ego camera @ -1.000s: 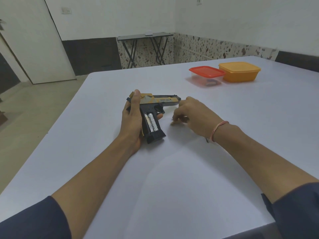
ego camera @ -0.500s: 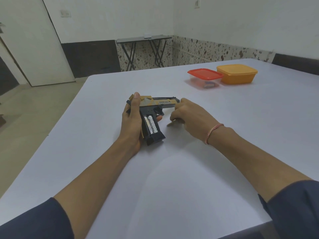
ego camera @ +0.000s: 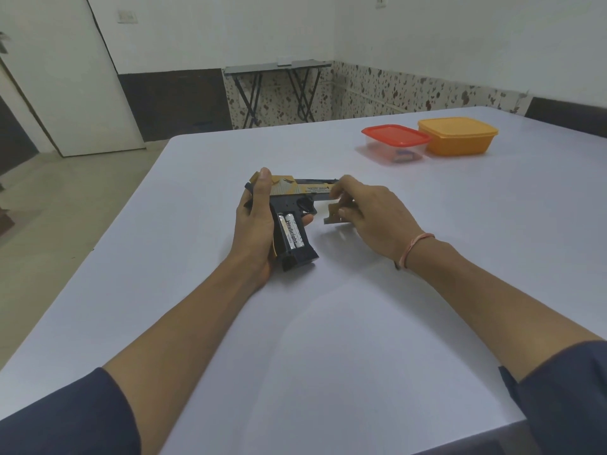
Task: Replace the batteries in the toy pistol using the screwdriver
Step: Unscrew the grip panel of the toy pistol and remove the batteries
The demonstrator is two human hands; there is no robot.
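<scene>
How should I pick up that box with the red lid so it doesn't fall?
Probably best to hold the box with the red lid by its two longer side walls, just under the lid rim, coming straight down from above. It sits flat and upright on the table, and the lid overhangs the clear walls, so fingers can catch beneath it. Approach from the near side; the orange box crowds its right.

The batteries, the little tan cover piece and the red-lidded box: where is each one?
batteries (ego camera: pixel 292 230), head view, on the printed label of the right cell.
tan cover piece (ego camera: pixel 332 215), head view, on its flat face below the fingertips.
red-lidded box (ego camera: pixel 395 135), head view, on the lid's middle.
</scene>
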